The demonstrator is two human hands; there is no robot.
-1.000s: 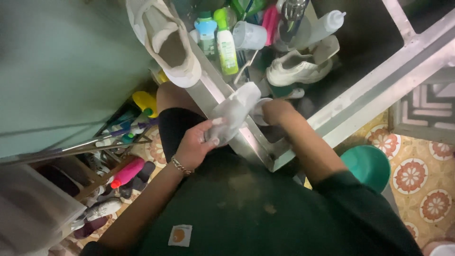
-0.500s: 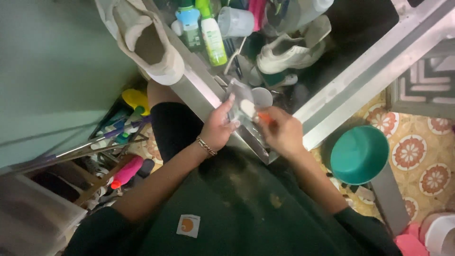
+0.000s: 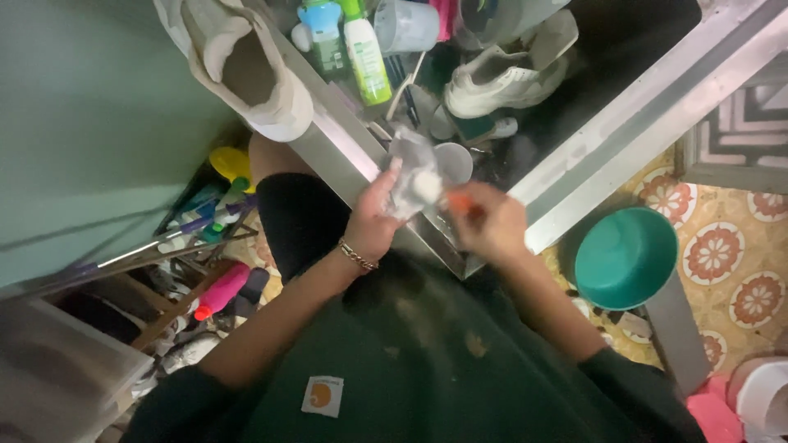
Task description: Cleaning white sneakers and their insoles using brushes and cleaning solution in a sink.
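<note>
Standing at a steel sink that runs from top centre to the right edge of the frame, a person in a dark green top works at its near rim, centre frame. Largest loose things: one teal basin on the patterned floor at right, and two pale shoes, one shoe perched on the sink's corner at upper left, the other shoe lying in the sink at upper centre. Behind them, top centre, I count one green bottle, one bottle with a blue cap and one clear jug; other clutter there is too blurred to count. One pink bottle lies low at left among shelf clutter. The left hand, with one bracelet at the wrist, is closed around a small pale flexible piece, possibly an insole or cloth; blur hides which. It sits at centre frame, just over the sink rim. The right hand is wrapped round a small orange-handled tool, whose end meets the pale piece. Judgement: the piece looks light, soft and bendy, probably wet and slippery, so it wants a firm pinch along its edge with fingers behind for backing.
</note>
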